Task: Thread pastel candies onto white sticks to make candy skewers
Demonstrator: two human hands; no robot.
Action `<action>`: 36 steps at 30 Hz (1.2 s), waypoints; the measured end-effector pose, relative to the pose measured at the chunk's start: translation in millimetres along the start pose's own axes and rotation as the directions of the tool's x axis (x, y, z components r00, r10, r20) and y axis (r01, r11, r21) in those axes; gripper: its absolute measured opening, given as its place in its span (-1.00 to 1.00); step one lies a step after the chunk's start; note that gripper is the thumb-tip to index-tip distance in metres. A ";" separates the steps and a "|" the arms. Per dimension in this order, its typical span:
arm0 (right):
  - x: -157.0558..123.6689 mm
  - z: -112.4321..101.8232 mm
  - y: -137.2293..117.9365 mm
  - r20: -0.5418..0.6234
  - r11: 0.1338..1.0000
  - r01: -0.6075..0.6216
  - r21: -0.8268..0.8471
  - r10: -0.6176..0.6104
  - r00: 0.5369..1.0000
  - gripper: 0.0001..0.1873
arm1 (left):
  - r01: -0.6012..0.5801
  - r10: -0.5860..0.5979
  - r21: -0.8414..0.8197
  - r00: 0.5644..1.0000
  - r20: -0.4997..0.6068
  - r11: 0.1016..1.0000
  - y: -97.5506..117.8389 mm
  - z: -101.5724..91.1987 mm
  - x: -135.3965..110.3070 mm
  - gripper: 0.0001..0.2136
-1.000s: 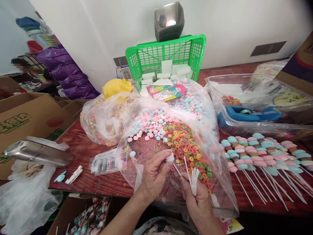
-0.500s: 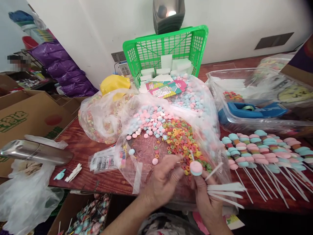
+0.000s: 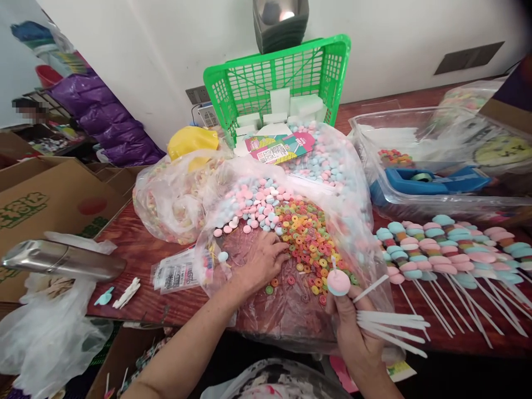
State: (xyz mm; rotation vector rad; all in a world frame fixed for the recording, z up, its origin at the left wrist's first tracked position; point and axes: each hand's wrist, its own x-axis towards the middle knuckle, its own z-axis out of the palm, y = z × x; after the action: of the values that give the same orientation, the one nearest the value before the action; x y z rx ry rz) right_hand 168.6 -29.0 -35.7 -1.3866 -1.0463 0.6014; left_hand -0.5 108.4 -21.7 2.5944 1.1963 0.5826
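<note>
My right hand (image 3: 358, 332) is closed around a bundle of white sticks (image 3: 394, 321). Between its thumb and fingers it holds upright a marshmallow skewer (image 3: 338, 282), pink on top and blue below, with the stick tip poking out. My left hand (image 3: 266, 257) reaches over the plastic sheet, fingers stretched and slightly apart, at the left edge of a pile of colourful gummy rings (image 3: 305, 233). Pink and blue marshmallows (image 3: 260, 202) lie just beyond its fingertips. Whatever is under its palm is hidden.
Finished marshmallow skewers (image 3: 453, 249) lie in rows on the right. Behind stand a green basket (image 3: 278, 69) and a clear tub (image 3: 436, 202) with a blue tape dispenser (image 3: 436, 183). A steel flask (image 3: 66, 259) and printed packets (image 3: 177, 271) are on the left.
My left hand has moved away from the skewer, forward and left to the edge of the gummy rings. My right hand still holds the skewer and sticks, slightly lower and to the right.
</note>
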 end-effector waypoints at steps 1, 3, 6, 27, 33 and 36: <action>0.3 0.0 0.9 0.007 1.000 -0.018 0.012 0.018 1.000 -0.68 | -0.015 0.015 0.005 1.000 -0.011 1.000 -0.2 0.7 -0.7 -0.87; 0.7 -0.5 2.9 0.023 0.999 -0.030 0.019 0.030 0.999 -0.67 | -0.033 0.034 0.012 0.999 -0.032 0.999 -0.4 1.9 -1.0 -0.90; 0.2 -1.5 5.7 0.038 1.000 -0.003 -0.008 0.003 0.999 -0.67 | -0.031 0.031 0.001 0.998 -0.052 1.000 0.3 3.6 0.0 -0.92; -8.7 -0.8 21.6 0.115 0.995 -0.053 0.080 0.043 0.992 -0.78 | 0.031 -0.025 -0.081 0.997 0.068 0.996 20.8 -0.2 -8.1 -0.88; -1.1 -0.5 11.1 0.124 0.982 0.187 -0.021 -0.183 0.975 -0.84 | 0.185 -0.243 -0.525 0.969 -0.042 0.831 21.1 6.7 -12.4 -0.83; 3.7 -0.9 12.7 0.140 0.972 0.228 -0.052 -0.219 0.966 -0.84 | 0.297 -0.527 -0.850 0.850 0.027 0.436 23.4 -5.2 -14.8 -0.77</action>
State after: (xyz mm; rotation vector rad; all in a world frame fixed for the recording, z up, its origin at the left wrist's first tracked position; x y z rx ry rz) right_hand 173.9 -24.4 -46.9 -1.2766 -1.3220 0.5004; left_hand 4.3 82.3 -12.4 1.3580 1.1539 1.0564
